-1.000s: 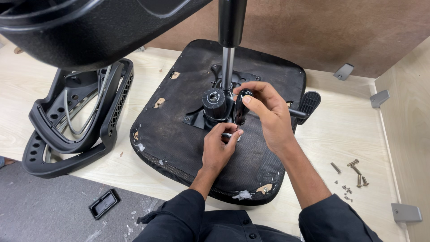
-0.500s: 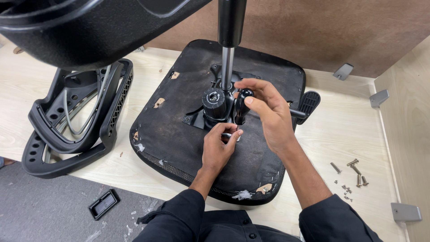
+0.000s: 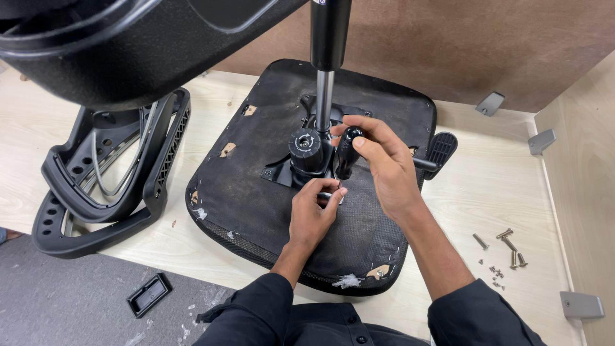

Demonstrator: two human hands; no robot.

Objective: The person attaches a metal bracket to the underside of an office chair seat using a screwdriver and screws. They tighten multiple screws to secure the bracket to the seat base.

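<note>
Black underside of one chair seat (image 3: 256, 192) lies face down on the pale wooden bench (image 3: 448, 211), its metal post (image 3: 325, 96) standing up from the middle. The right hand (image 3: 384, 166) is wrapped around a dark screwdriver handle (image 3: 346, 150) beside the post. The left hand (image 3: 311, 214) pinches something small and silvery at the tip; what exactly is unclear. Keeping the tool upright and pressing down firmly would likely stop it slipping. Two armrests (image 3: 109, 179) lie at left; roughly five loose bolts (image 3: 506, 247) at right
</note>
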